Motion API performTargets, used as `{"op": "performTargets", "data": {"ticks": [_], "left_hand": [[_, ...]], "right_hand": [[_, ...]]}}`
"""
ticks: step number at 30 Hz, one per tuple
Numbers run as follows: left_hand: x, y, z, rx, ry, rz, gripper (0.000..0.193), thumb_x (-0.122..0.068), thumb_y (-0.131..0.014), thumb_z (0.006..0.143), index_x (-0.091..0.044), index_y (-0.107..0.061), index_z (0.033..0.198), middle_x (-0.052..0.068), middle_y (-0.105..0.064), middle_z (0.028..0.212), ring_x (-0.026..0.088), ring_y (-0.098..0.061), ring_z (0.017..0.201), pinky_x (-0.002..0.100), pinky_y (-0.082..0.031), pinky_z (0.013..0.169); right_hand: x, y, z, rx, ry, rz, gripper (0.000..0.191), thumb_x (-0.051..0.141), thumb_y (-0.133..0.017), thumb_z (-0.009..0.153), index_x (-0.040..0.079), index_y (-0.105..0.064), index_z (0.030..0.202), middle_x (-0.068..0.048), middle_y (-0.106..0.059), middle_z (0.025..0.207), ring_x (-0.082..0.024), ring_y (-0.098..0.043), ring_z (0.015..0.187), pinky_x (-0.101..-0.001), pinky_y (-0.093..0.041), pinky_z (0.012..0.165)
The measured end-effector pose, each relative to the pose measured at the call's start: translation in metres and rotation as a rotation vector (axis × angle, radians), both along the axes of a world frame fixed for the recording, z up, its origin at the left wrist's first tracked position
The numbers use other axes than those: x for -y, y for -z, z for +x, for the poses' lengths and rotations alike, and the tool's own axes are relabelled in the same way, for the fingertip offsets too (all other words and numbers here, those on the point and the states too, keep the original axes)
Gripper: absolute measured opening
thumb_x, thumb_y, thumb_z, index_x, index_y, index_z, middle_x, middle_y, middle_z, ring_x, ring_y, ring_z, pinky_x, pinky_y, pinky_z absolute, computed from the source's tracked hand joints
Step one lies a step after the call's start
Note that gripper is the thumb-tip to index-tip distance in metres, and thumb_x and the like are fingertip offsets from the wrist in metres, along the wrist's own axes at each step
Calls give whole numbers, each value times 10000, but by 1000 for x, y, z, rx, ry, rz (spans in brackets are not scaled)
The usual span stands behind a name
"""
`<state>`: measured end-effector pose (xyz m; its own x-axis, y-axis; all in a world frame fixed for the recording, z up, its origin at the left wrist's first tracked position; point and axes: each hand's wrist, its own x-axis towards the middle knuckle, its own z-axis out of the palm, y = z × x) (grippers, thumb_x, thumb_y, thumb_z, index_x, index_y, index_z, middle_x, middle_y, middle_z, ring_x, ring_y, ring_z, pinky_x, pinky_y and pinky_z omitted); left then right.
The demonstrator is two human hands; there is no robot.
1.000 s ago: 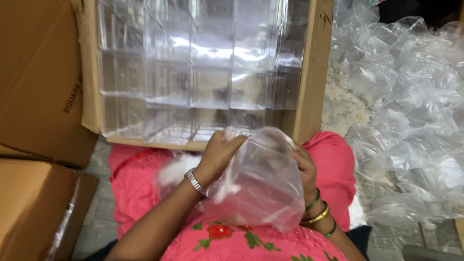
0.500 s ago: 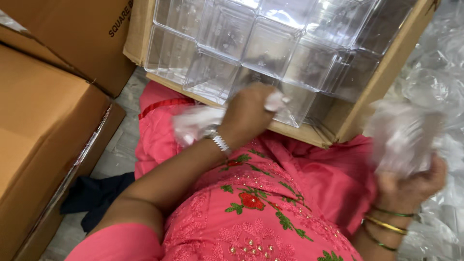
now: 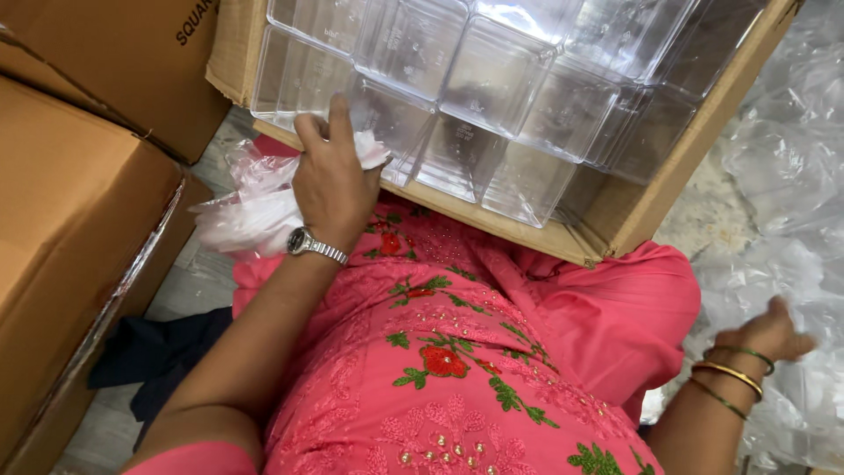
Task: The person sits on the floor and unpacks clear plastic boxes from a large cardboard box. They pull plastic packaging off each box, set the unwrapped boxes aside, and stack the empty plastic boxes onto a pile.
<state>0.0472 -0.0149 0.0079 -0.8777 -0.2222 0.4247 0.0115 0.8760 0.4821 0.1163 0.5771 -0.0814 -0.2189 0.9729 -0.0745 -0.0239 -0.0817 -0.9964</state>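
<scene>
My left hand (image 3: 332, 180), with a metal watch on the wrist, is shut on a small white cloth (image 3: 373, 156) and presses against a clear plastic container (image 3: 303, 84) at the near left corner of an open cardboard box (image 3: 646, 207). Several clear square containers fill the box in rows. A crumpled white plastic bag (image 3: 251, 211) lies just under and left of that hand. My right hand (image 3: 767, 332), wearing bangles, rests far right on a heap of clear plastic bags (image 3: 774, 176), fingers loose and holding nothing. My pink embroidered dress covers my lap between the hands.
Closed brown cardboard cartons (image 3: 79, 220) stand close on the left, with another (image 3: 132, 62) behind. A dark cloth (image 3: 154, 352) lies on the grey floor by my left side. The heap of bags covers the floor on the right.
My right hand has let go of the clear bag and dropped lower onto the heap. My left hand slid left along the box's near edge to the corner container, cloth still in it.
</scene>
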Motion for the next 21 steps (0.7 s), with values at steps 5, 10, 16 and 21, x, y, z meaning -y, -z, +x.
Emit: {"op": "performTargets", "data": {"ticks": [5,10,16,21], "left_hand": [[17,13,-3,-78,55,62,366,-112,-847,897,-96,-616,1180,164,-574,1092,392,-653,891,481,-534,723],[43,14,3,-194,188,359,247,-60,-810,921,-69,-660,1116,111,-709,946,248,-717,849,386,-560,733],[86,0,18,-272,191,692,146,-67,-763,1044,-33,-665,1147,55,-718,991,119,-692,881,261,-576,770],[91,-11,27,13,249,1282,174,-234,-704,1038,-70,-674,1090,9,-658,803,56,-527,597,201,-405,505]], "right_hand": [[155,-54,-45,-433,-599,584,158,-20,-659,1100,15,-662,1254,-69,-668,1214,-163,-643,1082,-286,-557,956],[346,-79,-66,-126,-1317,1125,220,-23,-715,954,99,-778,1126,-75,-750,988,-180,-718,899,-316,-567,810],[435,-103,-103,83,-1409,1639,207,56,-717,853,119,-680,1047,-151,-605,994,-368,-647,918,-459,-535,773],[397,-122,-75,-20,-1523,1573,188,11,-712,878,78,-670,1049,-139,-604,970,-346,-652,876,-443,-533,742]]}}
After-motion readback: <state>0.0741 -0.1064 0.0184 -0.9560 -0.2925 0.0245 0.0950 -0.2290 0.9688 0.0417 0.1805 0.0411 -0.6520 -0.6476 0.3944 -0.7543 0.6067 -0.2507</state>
